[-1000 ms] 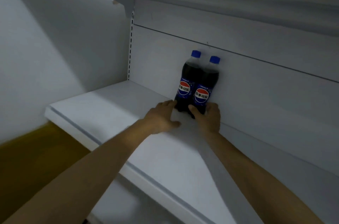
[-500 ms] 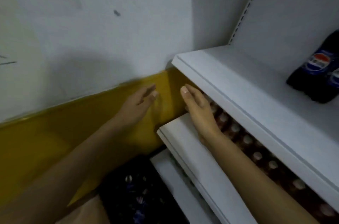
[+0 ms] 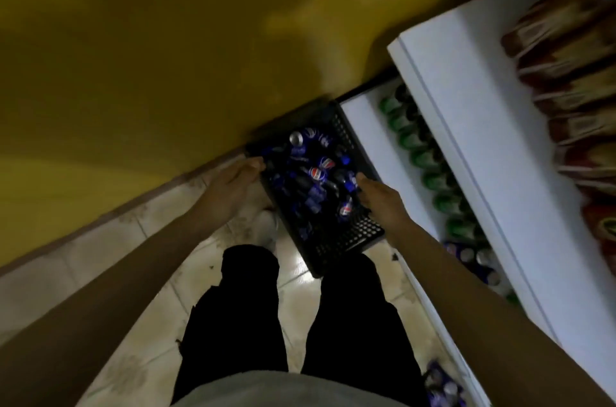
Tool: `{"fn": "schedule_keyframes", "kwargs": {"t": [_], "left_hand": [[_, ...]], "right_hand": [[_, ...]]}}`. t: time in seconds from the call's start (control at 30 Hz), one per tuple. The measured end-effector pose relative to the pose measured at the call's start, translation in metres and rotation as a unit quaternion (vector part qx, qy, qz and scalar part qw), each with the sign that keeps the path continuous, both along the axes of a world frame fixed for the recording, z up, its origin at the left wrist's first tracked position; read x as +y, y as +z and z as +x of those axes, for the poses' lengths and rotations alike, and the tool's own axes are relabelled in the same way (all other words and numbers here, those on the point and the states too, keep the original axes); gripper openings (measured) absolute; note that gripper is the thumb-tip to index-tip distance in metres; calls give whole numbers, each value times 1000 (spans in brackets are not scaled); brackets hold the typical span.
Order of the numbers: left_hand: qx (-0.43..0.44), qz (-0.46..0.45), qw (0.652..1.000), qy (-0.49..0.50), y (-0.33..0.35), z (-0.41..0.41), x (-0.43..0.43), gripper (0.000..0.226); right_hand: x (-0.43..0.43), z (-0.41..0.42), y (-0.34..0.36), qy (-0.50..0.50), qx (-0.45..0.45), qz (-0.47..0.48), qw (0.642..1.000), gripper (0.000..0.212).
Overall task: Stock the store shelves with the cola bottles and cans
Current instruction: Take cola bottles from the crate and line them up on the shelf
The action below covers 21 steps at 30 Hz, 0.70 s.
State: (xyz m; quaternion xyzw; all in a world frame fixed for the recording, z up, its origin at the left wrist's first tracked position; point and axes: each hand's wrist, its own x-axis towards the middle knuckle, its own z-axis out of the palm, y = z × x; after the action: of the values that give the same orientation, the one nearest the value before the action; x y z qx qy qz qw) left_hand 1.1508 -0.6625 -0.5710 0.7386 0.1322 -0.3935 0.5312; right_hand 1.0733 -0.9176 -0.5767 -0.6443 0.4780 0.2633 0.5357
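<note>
A black plastic crate (image 3: 353, 240) stands on the tiled floor against the yellow wall. It holds several dark cola bottles (image 3: 316, 174) and blue cola cans (image 3: 296, 138) lying jumbled. My left hand (image 3: 235, 183) reaches down to the crate's left rim with fingers extended and holds nothing. My right hand (image 3: 380, 201) hovers over the crate's right side, its fingertips just above the bottles, with nothing seen in its grasp.
White store shelves (image 3: 466, 126) run along the right. Green cans (image 3: 423, 156) and blue cans (image 3: 473, 258) fill the lower shelf, and red-brown packs (image 3: 566, 73) the one above. More blue cans (image 3: 440, 386) sit at the bottom. My legs (image 3: 246, 306) stand close behind the crate.
My view has swung from the upper shelf with two standing bottles down to the floor crate. Both hands let go of those bottles and have dropped to the crate.
</note>
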Motion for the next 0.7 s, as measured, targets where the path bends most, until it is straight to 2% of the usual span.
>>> {"fn": "schedule_keyframes", "kwargs": {"t": [0.07,0.2,0.3,0.4,0.53,0.6,0.7], "left_hand": [[37,1,999,-15,-44,-11,-12,29],[101,11,995,-19,-139,-42,-39,33],[148,21,988,-26,-206,-61,-70,34],[129,34,988,-81,-272,-67,-107,37],[102,21,983,-151,-351,-55,-159,38],[86,16,986,-143,-382,-44,-178,35],[69,18,993,-93,-415,-35,-188,23]], "right_hand": [[1,-10,-49,5,27,-4,1000,30],[-8,-34,-148,49,80,-2,996,43],[-23,-44,-222,41,106,5,994,29],[-41,-41,-290,29,123,1,992,24],[-63,-28,-374,10,94,-58,994,29],[-70,-19,-407,8,86,-76,993,30],[-79,-8,-441,-17,82,-83,993,45]]}}
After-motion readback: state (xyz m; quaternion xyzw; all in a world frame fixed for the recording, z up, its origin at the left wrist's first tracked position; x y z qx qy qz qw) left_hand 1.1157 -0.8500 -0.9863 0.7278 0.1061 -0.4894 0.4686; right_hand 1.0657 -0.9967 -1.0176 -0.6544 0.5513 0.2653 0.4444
